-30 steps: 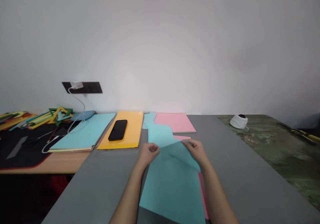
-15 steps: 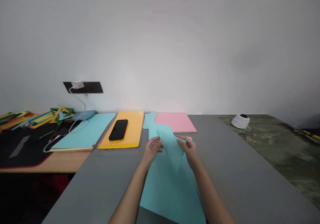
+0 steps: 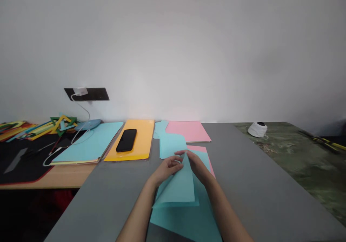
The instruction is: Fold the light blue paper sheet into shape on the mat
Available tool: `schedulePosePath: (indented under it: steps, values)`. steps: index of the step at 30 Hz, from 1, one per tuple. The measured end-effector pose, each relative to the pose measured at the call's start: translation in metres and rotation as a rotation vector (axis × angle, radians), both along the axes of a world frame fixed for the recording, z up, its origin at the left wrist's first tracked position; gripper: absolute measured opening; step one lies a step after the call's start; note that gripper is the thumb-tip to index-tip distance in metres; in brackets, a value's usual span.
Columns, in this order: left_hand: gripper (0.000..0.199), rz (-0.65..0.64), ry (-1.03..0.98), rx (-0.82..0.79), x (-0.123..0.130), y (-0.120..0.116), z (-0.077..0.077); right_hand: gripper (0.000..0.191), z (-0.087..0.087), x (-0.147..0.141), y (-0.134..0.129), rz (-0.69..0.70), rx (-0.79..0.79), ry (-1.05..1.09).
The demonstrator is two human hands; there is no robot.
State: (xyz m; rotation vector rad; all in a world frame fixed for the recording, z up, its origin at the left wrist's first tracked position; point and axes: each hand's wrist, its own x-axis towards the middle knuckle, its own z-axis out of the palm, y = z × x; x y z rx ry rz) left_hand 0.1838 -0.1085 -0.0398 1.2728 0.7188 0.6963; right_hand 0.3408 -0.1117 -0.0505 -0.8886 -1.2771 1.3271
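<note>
Both hands meet over a folded light-blue sheet (image 3: 181,188), its pointed top corner between them. My left hand (image 3: 169,168) pinches the sheet near that corner from the left. From the right, my right hand (image 3: 196,164) curls round the same corner, its fingertips partly behind the paper. The folded sheet stands slightly raised over a larger light-blue sheet (image 3: 189,222) lying on the grey table (image 3: 254,198). A pink sheet (image 3: 197,148) shows from under the blue paper. More light-blue paper (image 3: 171,143) lies just beyond my hands.
Pink sheets (image 3: 187,131) lie near the wall. To the left are a black phone (image 3: 126,140) on a yellow pack (image 3: 143,141), a light-blue stack (image 3: 89,144) and a white cable (image 3: 88,114). A white mask-like item (image 3: 257,130) sits on the green surface (image 3: 297,159) at right.
My hands have come closer together and slightly lower. The small blue sheet between them has turned and now shows a pointed top and a wide lower edge. The view has shifted slightly.
</note>
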Motion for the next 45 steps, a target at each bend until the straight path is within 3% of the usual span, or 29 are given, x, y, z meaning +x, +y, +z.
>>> schedulePosePath:
  steps: [5, 17, 23, 28, 45]
  values:
    - [0.036, 0.044, 0.032, 0.037, 0.002, 0.001, -0.003, 0.025, 0.000, 0.008, -0.001, -0.171, 0.093, -0.201]
    - [0.024, 0.245, 0.102, 0.236, 0.008, 0.007, -0.011, 0.019, 0.004, 0.012, -0.004, -0.104, 0.166, -0.441]
    - [0.022, 0.329, 0.110, 0.335, 0.010, 0.010, -0.020, 0.013, 0.008, 0.009, -0.007, -0.204, 0.277, -0.591]
    - [0.022, 0.363, 0.144, 0.374, 0.013, 0.010, -0.024, 0.011, 0.008, 0.006, -0.008, -0.275, 0.292, -0.585]
    - [0.025, 0.429, 0.087, 0.332, 0.017, 0.006, -0.017, 0.015, 0.011, -0.001, -0.008, -0.268, 0.195, -0.466]
